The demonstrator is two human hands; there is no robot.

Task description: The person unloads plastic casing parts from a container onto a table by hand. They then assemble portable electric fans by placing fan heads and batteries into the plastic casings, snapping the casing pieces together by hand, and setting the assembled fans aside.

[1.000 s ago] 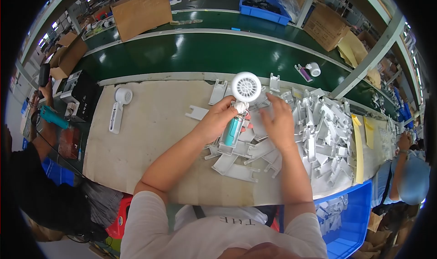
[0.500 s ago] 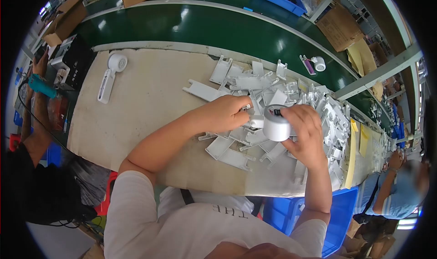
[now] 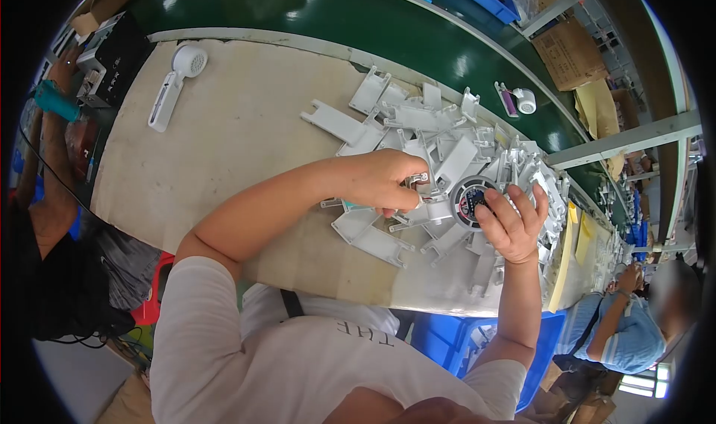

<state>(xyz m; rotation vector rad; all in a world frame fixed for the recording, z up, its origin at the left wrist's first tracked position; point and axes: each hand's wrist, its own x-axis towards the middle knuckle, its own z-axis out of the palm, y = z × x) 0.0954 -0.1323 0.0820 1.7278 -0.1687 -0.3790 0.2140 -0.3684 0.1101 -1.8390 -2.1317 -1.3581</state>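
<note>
A white handheld fan (image 3: 440, 210) is between my hands over a pile of white plastic parts. Its round head (image 3: 460, 202) faces up toward me, the open back showing a dark circuit board and red wire. My right hand (image 3: 513, 223) has its fingertips over the board and rim, gripping the head from the right. My left hand (image 3: 384, 181) is closed around the handle side; its fingers hide most of what they hold. A small teal edge (image 3: 356, 206) shows under that hand. White handle shells (image 3: 373, 237) lie just below.
A white handheld fan (image 3: 177, 81) lies at the upper left of the table (image 3: 224, 126). Another fan with a purple part (image 3: 514, 99) rests on the green conveyor (image 3: 373, 21). A blue bin (image 3: 440, 342) stands below the front edge. Other people work at left and right.
The fan head has turned so its open back faces up toward me. A teal edge now shows under my left hand. My view has shifted slightly.
</note>
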